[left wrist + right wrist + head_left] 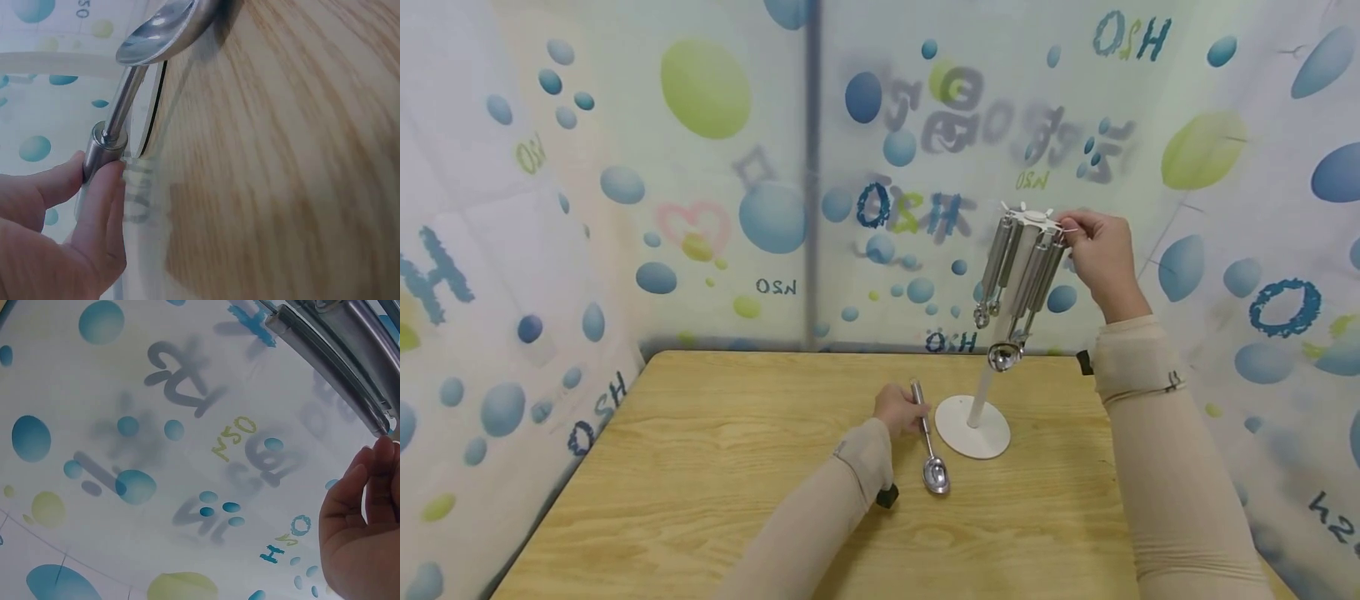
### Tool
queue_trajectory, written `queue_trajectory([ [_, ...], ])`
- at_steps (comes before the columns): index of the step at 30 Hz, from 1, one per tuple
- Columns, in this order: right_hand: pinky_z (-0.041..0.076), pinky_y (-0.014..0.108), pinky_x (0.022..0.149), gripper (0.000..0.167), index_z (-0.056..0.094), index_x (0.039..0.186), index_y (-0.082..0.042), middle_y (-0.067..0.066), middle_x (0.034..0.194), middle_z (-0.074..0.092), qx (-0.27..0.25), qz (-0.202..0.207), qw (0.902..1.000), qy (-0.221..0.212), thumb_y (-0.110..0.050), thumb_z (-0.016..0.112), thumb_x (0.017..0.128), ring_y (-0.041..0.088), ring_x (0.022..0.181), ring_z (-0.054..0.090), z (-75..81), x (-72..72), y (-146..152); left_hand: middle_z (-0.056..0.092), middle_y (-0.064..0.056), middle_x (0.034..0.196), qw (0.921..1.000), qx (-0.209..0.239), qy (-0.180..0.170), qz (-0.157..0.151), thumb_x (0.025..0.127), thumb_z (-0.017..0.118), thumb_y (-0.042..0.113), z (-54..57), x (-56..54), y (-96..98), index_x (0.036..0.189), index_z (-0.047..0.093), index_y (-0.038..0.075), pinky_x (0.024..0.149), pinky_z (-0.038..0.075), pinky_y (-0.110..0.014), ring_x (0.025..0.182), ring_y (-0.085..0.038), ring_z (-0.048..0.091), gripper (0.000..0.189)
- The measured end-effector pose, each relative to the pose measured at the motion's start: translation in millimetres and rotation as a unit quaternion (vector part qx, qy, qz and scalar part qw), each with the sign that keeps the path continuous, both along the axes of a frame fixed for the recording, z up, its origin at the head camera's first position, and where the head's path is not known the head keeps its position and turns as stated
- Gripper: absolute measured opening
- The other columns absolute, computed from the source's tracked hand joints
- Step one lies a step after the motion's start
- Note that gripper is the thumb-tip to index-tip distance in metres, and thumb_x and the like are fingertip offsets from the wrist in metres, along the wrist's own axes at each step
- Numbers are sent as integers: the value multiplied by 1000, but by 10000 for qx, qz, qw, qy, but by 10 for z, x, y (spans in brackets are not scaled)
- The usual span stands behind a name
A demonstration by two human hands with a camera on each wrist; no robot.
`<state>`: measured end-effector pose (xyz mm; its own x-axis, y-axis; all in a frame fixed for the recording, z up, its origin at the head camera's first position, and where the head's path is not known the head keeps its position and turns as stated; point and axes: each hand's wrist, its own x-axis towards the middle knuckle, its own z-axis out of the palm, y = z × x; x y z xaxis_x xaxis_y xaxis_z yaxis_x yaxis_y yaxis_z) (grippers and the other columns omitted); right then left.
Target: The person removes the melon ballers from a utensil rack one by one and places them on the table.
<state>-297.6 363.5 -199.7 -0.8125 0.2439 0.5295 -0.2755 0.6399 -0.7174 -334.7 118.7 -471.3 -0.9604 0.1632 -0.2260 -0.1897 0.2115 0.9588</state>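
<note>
My left hand [897, 408] pinches the handle of a metal ice cream scoop [936, 476] low over the table. In the left wrist view, thumb and fingers hold the handle just below its collar, with the oval bowl of the scoop [159, 34] beyond. A white utensil rack [957, 435] with a round base stands just right of the scoop. Several metal utensils [1042, 279] hang from its top hooks. My right hand [1108, 258] pinches the rack's top at a right-hand hook. In the right wrist view, its fingertips meet the upper end of a hanging handle [328, 365].
The wooden table [700, 467] has its back edge against a patterned curtain [737, 275], which also encloses both sides. A ladle-like round bowl [1003, 357] hangs lowest on the rack, above the base.
</note>
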Motion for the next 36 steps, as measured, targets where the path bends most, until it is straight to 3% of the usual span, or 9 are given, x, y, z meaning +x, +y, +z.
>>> queue_trajectory([
  [11, 43, 17, 64, 36, 69, 123, 1, -5, 94, 62, 0, 31, 10000, -62, -27, 53, 106, 11, 83, 50, 1, 5, 4, 69, -13, 81, 9987, -494, -78, 132, 87, 78, 0, -76, -43, 94, 93, 68, -6, 63, 61, -28, 74, -22, 73, 14],
  [15, 43, 17, 62, 37, 69, 122, 1, -9, 91, 62, 51, 39, 10000, -61, -28, 53, 106, 11, 80, 50, 11, 10, 9, 67, -13, 78, 9960, -879, 55, 163, 86, 78, 0, -40, -15, 135, 89, 66, -6, 59, 59, -25, 68, -20, 71, 14],
  [26, 42, 17, 62, 34, 69, 121, 3, -9, 91, 62, 78, 52, 10000, -1, -24, 54, 106, 12, 83, 52, 13, 7, 24, 60, -10, 78, 9852, -1543, 545, 511, 84, 82, 5, -114, 5, 254, 95, 61, -3, 49, 53, -23, 58, -18, 63, 26],
  [31, 42, 17, 63, 34, 69, 121, 3, -9, 92, 62, 53, 59, 10000, 17, -24, 53, 106, 12, 85, 52, 15, 9, 25, 62, -10, 77, 9842, -1583, 641, 470, 85, 82, 8, -130, 9, 247, 96, 62, -4, 49, 54, -23, 58, -18, 64, 26],
  [36, 43, 17, 64, 34, 69, 120, 3, -11, 90, 62, 14, 99, 9999, -5, -25, 54, 106, 11, 83, 51, 14, -3, 19, 63, -8, 73, 9856, -1514, 673, 342, 88, 80, 10, -144, 26, 210, 87, 63, -2, 49, 55, -23, 57, -17, 65, 20],
])
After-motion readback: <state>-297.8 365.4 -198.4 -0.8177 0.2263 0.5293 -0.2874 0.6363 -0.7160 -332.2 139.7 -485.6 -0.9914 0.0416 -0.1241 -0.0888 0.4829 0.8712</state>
